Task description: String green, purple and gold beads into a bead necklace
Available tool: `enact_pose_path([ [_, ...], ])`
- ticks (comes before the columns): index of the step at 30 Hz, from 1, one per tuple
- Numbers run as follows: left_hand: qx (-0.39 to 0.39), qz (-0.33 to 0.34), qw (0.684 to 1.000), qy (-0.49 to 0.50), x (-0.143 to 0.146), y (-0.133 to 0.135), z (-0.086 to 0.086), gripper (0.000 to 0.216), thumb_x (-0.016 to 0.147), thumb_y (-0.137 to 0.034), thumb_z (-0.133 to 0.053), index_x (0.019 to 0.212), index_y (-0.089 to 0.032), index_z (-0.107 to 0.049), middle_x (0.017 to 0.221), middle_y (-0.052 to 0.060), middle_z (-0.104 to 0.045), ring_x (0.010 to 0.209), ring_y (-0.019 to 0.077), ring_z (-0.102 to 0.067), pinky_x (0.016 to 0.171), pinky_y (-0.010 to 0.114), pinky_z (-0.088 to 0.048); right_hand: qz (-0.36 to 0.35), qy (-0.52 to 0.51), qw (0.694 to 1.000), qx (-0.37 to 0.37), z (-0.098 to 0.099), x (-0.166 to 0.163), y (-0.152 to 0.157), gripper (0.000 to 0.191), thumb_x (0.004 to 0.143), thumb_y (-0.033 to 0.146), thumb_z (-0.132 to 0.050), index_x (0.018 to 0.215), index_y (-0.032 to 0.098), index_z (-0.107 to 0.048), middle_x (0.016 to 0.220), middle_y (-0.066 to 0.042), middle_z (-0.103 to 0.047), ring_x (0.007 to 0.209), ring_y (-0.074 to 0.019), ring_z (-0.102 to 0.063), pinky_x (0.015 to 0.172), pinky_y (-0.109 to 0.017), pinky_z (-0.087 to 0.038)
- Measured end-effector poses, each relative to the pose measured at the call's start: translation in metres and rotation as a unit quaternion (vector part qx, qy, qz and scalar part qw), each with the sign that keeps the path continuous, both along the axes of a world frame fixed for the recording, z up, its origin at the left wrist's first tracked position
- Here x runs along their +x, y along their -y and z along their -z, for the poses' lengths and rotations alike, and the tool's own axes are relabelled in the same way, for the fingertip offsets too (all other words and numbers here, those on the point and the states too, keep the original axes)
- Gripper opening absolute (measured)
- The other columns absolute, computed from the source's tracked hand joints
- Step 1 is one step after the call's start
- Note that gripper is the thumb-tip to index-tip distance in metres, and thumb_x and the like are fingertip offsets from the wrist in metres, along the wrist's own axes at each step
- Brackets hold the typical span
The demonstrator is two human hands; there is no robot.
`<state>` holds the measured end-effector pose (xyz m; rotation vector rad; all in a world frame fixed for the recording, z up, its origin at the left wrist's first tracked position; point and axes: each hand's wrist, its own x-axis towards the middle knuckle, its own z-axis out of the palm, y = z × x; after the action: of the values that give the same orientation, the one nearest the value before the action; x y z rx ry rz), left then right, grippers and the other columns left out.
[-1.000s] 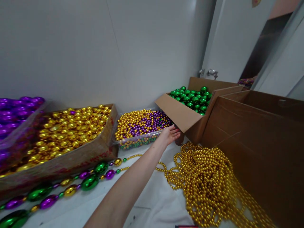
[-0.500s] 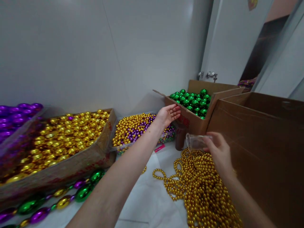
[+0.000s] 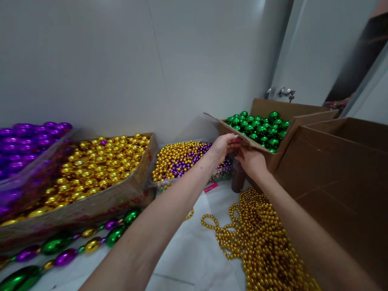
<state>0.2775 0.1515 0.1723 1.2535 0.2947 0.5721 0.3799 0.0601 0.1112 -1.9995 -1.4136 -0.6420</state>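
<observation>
My right hand (image 3: 253,161) is closed at the top of a dark brown cup-shaped container (image 3: 238,178) on the floor. Its fingers are around a clear plastic cup (image 3: 237,163), mostly hidden, of which only a faint part shows at the container's top. I cannot tell whether the cup sits in or on the container. My left hand (image 3: 224,147) is beside it with fingers stretched out, near the flap of a cardboard box (image 3: 247,139) of shiny green balls (image 3: 260,127). The fingertips of both hands nearly meet. Nothing shows in the left hand.
Gold bead strings (image 3: 266,238) lie heaped on the white floor. A clear tub (image 3: 151,178) of gold and purple beads, a carton (image 3: 130,194) of gold beads and purple balls (image 3: 27,141) line the wall. Large-bead strands (image 3: 57,242), a pink object (image 3: 211,187) and a large box (image 3: 342,182) are nearby.
My right hand has moved up and left with the clear cup, from above the gold strings to the dark container. My left hand stays near the flap. The view has shifted slightly.
</observation>
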Motion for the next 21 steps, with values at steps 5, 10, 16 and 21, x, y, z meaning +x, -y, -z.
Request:
enact_pose_path([
  [5, -0.013, 0.016, 1.000, 0.001, -0.010, 0.000, 0.033, 0.015, 0.072, -0.018, -0.055, 0.085, -0.016, -0.063, 0.084, 0.005, -0.067, 0.075, 0.0152, -0.059, 0.080, 0.031, -0.040, -0.024, -0.047, 0.998, -0.018, 0.022, 0.018, -0.006, 0.039, 0.073, 0.024, -0.067, 0.111, 0.018, -0.065, 0.112, -0.012, -0.067, 0.109, -0.0338, -0.057, 0.094, -0.045, -0.042],
  [10, -0.070, -0.017, 0.995, -0.064, -0.031, 0.006, 0.086, 0.033, 0.069, -0.012, -0.056, 0.101, -0.016, -0.060, 0.095, 0.006, -0.065, 0.076, 0.0145, -0.058, 0.078, 0.032, -0.043, -0.022, -0.128, 0.991, 0.025, 0.045, 0.024, -0.004, 0.025, 0.070, 0.031, -0.068, 0.087, 0.014, -0.071, 0.098, -0.014, -0.071, 0.104, -0.0349, -0.060, 0.093, -0.045, -0.043],
  [16, -0.094, -0.049, 0.986, -0.125, -0.042, 0.034, 0.145, 0.056, 0.061, -0.006, -0.056, 0.117, -0.016, -0.052, 0.106, 0.009, -0.061, 0.072, 0.0136, -0.057, 0.070, 0.030, -0.048, 0.005, -0.238, 0.960, 0.149, 0.066, 0.015, -0.009, 0.035, 0.062, 0.042, -0.072, 0.080, 0.012, -0.067, 0.089, -0.017, -0.071, 0.088, -0.0326, -0.066, 0.077, -0.041, -0.050],
  [21, -0.087, -0.034, 0.989, -0.113, -0.026, 0.054, 0.162, 0.063, 0.058, -0.004, -0.055, 0.119, -0.021, -0.055, 0.111, 0.006, -0.062, 0.082, 0.0171, -0.058, 0.064, 0.025, -0.049, -0.001, -0.295, 0.926, 0.235, 0.082, 0.008, -0.019, 0.076, 0.058, 0.040, -0.075, 0.122, 0.010, -0.046, 0.114, -0.016, -0.064, 0.099, -0.0267, -0.062, 0.084, -0.039, -0.050],
])
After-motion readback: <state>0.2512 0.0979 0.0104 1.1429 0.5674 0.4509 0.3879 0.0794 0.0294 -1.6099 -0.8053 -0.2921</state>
